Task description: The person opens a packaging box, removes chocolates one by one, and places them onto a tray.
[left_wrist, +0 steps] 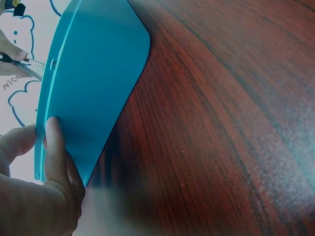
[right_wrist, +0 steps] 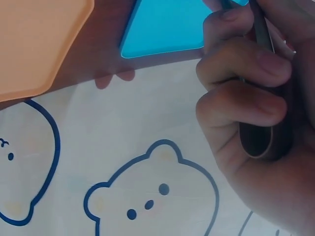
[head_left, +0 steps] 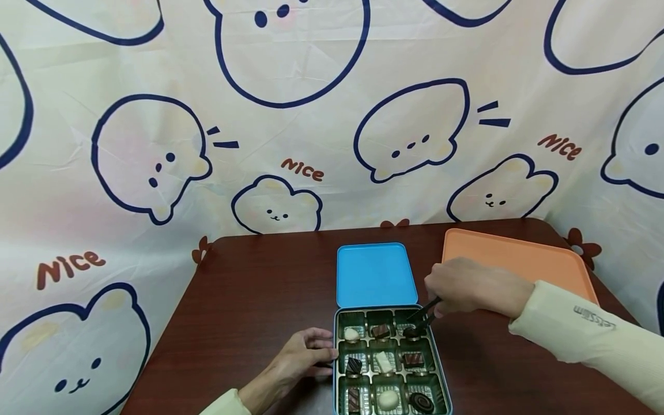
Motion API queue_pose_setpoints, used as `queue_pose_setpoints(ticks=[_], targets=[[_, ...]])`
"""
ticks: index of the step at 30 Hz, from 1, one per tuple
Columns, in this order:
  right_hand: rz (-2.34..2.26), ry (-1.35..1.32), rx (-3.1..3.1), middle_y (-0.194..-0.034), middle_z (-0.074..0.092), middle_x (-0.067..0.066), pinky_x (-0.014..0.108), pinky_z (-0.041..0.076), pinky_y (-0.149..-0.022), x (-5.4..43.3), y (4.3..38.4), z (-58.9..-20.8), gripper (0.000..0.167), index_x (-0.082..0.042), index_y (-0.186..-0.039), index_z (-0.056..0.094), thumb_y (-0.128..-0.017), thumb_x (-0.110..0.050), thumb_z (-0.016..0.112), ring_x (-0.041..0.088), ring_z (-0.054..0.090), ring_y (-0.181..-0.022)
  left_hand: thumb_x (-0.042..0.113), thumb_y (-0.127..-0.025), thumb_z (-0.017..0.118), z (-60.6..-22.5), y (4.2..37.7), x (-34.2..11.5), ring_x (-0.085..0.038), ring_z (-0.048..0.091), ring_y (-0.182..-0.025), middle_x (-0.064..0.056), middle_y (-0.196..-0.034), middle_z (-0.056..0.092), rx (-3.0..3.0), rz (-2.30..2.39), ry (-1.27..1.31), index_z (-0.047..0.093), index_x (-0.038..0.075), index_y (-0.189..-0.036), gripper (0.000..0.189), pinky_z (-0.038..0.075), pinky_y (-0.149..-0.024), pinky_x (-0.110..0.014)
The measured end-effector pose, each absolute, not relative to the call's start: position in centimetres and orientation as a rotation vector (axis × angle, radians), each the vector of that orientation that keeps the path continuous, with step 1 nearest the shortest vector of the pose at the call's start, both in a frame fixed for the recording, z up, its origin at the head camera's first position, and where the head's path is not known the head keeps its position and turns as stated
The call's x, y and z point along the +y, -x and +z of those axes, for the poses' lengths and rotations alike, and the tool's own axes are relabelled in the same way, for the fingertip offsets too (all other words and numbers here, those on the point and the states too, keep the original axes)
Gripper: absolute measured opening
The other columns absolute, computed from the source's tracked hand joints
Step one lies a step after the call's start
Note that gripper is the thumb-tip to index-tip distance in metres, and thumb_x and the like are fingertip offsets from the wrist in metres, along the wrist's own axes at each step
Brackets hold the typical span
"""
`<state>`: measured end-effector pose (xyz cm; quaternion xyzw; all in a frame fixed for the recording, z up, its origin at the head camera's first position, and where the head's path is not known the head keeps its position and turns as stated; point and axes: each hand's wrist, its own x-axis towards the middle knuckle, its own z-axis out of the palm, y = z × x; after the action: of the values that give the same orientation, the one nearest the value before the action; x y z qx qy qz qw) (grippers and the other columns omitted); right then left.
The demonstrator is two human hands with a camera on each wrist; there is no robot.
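Observation:
My right hand grips black tweezers, its fingers curled round them. Their two prongs reach down into the far right compartment of a blue tin, right at a dark chocolate. My left hand lies at the tin's left side, fingertips against the outer wall, as the left wrist view shows. Inside the tin's gold insert sit several chocolates, one per compartment: a white dome, a dark swirled round, a white piece and brown blocks among them.
The blue lid lies just behind the tin. At the back right of the dark wooden table is an orange tray, partly behind my right arm. A cartoon-printed cloth hangs beyond the table's far edge.

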<state>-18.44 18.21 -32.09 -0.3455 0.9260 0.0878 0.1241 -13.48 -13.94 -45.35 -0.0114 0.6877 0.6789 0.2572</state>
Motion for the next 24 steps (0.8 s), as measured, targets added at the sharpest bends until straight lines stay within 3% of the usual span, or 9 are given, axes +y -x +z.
queue_pose_setpoints(ticks=[5, 15, 24], targets=[[0.313, 1.02, 2.689, -0.049, 0.039, -0.009, 0.021, 0.025, -0.043, 17.6, 18.7, -31.9, 0.037, -0.021, -0.055, 0.06, -0.082, -0.032, 0.082, 0.007, 0.035, -0.046, -0.002, -0.087, 0.069, -45.4, 13.5, -13.9, -0.016, 0.067, -0.084, -0.014, -0.107, 0.063, 1.862, 1.843, 0.036, 0.049, -0.011, -0.129, 0.047, 0.063, -0.074, -0.035], [0.42, 0.997, 2.723, -0.061, 0.056, -0.005, 0.025, 0.049, -0.048, 16.8, 18.6, -32.8, 0.025, -0.017, -0.069, 0.07, -0.078, -0.035, 0.085, 0.009, 0.052, -0.053, -0.001, -0.087, 0.07, -45.4, 13.5, -13.9, -0.016, 0.067, -0.085, -0.016, -0.111, 0.062, 1.85, 1.851, 0.04, 0.049, -0.011, -0.129, 0.048, 0.063, -0.075, -0.035], [0.582, 1.048, 2.777, -0.065, 0.054, -0.002, 0.024, 0.049, -0.049, 16.4, 18.5, -33.7, 0.03, -0.013, -0.071, 0.067, -0.072, -0.035, 0.089, 0.011, 0.051, -0.054, 0.001, -0.088, 0.071, -45.5, 13.6, -13.9, -0.018, 0.067, -0.09, -0.018, -0.114, 0.061, 1.846, 1.847, 0.029, 0.047, -0.011, -0.132, 0.052, 0.062, -0.077, -0.038]])
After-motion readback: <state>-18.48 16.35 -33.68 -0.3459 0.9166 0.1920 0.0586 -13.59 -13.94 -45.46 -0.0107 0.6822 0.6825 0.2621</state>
